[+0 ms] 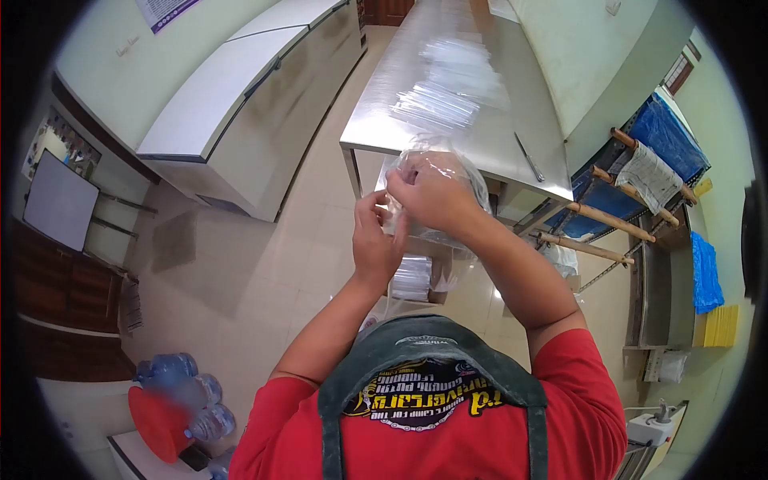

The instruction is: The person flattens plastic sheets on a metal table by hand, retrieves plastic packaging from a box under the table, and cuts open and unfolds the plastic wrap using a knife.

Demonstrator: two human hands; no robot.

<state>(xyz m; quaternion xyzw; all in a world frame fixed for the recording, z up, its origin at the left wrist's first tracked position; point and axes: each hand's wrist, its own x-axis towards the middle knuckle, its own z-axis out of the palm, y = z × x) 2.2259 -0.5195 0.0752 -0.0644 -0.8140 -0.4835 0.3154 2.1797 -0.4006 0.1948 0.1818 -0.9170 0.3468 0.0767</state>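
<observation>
Near the front edge of the steel table (384, 120), my right hand (432, 192) is closed on a clear plastic bag (472, 176), which bunches around its fingers. My left hand (379, 240) is just to the left and lower, fingers bent toward the bag's edge; its fingertips are partly hidden, and what they pinch is too small to make out. Flat clear plastic sleeves (436, 104) lie in a loose pile on the table beyond the hands. Below my hands, an open cardboard box (438, 297) holds clear plastic packs (412, 278).
A thin metal tool (529, 157) lies at the table's right side. A long white-topped cabinet (232, 88) stands at the left. Wooden poles (612, 222) jut from a rack at the right. Large water bottles (210, 420) and a red object (160, 424) are at the lower left.
</observation>
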